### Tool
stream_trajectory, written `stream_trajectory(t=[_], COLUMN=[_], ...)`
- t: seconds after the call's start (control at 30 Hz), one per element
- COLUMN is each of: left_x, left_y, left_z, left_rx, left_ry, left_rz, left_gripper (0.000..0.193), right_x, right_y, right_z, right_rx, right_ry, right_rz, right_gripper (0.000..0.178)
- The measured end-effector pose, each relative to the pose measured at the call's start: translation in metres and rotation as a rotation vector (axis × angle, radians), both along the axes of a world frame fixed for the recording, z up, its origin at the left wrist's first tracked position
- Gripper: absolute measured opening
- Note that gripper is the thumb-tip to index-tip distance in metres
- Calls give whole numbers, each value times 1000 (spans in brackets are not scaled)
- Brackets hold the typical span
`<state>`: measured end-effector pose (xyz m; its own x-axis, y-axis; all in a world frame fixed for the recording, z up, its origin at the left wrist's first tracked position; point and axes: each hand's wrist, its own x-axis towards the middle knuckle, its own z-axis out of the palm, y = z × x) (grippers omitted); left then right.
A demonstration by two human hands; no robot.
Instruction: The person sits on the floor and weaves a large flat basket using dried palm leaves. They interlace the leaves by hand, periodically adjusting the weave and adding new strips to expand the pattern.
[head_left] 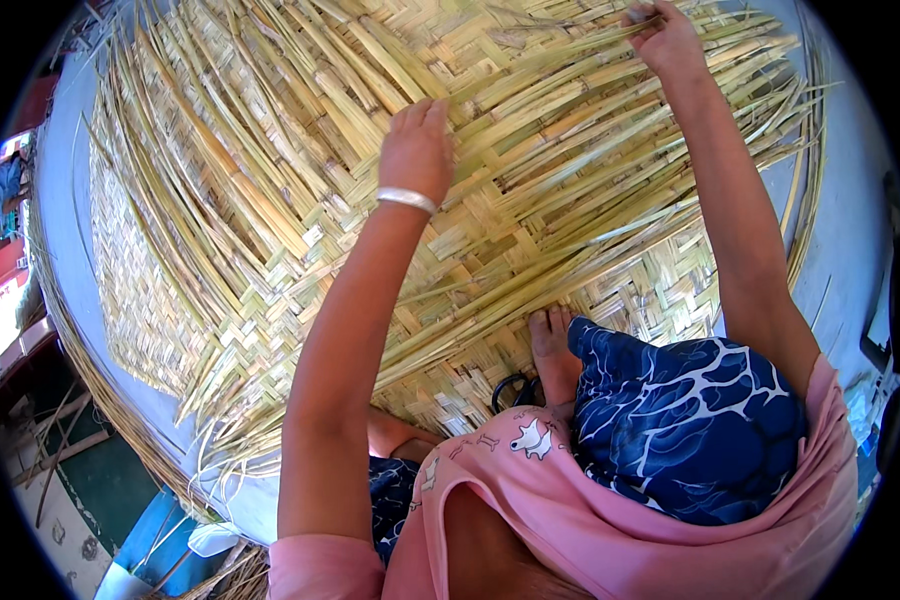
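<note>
Yellow-green woven mat (150,300), spread over the grey floor (850,230).
Loose-ended strips (560,170) fan across it; the right hand (665,40) pinches some, fingers closed; the left hand (417,150) lies half-curled on others, grip hidden.

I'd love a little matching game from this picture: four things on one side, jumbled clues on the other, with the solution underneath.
Things:
1. Left hand
2. Right hand
3. Woven mat
4. Shirt

Clues:
A. pale yellow
B. close to the picture's top edge, on the right
C. pink
D. wears a white bracelet at its wrist

Right pairs: 1-D, 2-B, 3-A, 4-C
</note>
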<state>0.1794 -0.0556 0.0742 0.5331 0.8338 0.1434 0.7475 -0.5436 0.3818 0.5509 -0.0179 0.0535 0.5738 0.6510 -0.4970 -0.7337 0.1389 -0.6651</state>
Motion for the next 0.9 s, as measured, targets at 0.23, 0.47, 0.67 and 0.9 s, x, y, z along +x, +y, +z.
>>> stream_trajectory(t=[0.23, 0.47, 0.67, 0.9], left_x=[25, 26, 7, -7], left_y=[31, 33, 52, 54], left_z=[13, 7, -20, -47], left_rx=[-301, -304, -573, -742], left_ry=[4, -218, -492, -559], left_rz=[160, 553, 691, 425], left_gripper=[19, 20, 18, 18], right_x=[-18, -170, -216, -218], right_y=[36, 59, 45, 38], right_z=[17, 26, 13, 37], right_rx=[-28, -30, -108, 193], right_ry=[-413, -1107, -629, -1168], right_rz=[20, 1041, 1252, 1443], right_gripper=[17, 42, 39, 26])
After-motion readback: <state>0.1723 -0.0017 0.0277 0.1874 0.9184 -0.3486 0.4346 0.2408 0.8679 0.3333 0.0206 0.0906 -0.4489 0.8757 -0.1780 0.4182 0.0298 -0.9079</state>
